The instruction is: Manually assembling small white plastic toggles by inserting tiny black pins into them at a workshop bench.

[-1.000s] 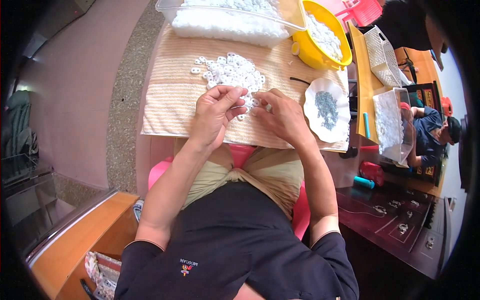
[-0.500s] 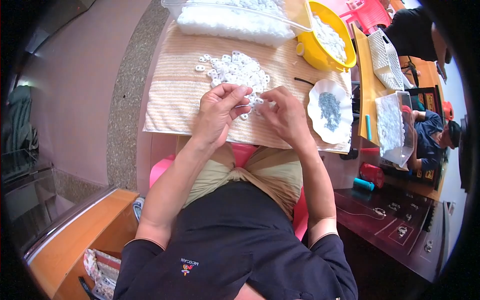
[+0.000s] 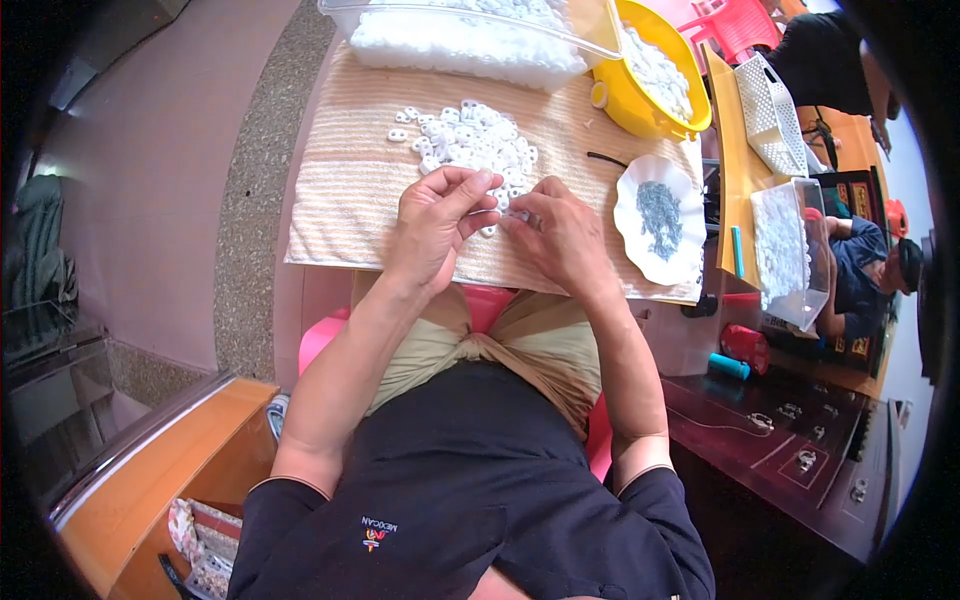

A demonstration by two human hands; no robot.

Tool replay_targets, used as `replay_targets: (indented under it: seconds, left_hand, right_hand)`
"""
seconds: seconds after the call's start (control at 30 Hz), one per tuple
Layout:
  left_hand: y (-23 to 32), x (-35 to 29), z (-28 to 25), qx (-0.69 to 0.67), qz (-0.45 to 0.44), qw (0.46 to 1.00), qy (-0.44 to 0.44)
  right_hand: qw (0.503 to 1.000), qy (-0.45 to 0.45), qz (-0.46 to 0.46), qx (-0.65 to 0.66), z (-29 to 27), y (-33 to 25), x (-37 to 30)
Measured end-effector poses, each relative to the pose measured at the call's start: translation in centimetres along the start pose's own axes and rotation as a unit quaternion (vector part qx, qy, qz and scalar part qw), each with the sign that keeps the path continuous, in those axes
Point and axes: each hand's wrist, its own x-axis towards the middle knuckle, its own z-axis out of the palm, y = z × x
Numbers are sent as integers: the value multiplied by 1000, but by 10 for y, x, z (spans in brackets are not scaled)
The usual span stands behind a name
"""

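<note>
A pile of small white plastic pieces (image 3: 480, 135), each with dark holes, lies on a striped towel (image 3: 345, 190) in front of me. At the pile's near edge, my left hand (image 3: 437, 222) is closed in a pinch, thumb against fingers; what it holds, if anything, is too small to make out. Just to its right, my right hand (image 3: 562, 238) has its fingertips drawn together beside a few white pieces, and I cannot make out what is between them. To the right stands a white scalloped dish (image 3: 637, 250) with many tiny grey metal parts (image 3: 658, 215) in it.
A clear plastic bin (image 3: 470, 65) full of white pieces stands at the back, next to a yellow basin (image 3: 615, 95) with more. A thin black stick (image 3: 606, 158) lies near the dish. On the right, another person (image 3: 860, 265) sits by a second clear bin (image 3: 808, 250).
My right hand has shifted slightly left, closer to my left hand, and its fingertips have come together by the white pieces. The left hand has stayed nearly still.
</note>
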Motion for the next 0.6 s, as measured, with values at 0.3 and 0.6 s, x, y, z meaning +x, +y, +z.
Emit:
replay_targets:
  seconds: [0.3,0.6]
  left_hand:
    - [-2,0,1,42,-1,999,1]
    - [-8,-5,13,184,37,982,-20]
  right_hand:
    - [996,68,-50,18,8,9,-3]
    - [961,122,-41,245,0,3,-6]
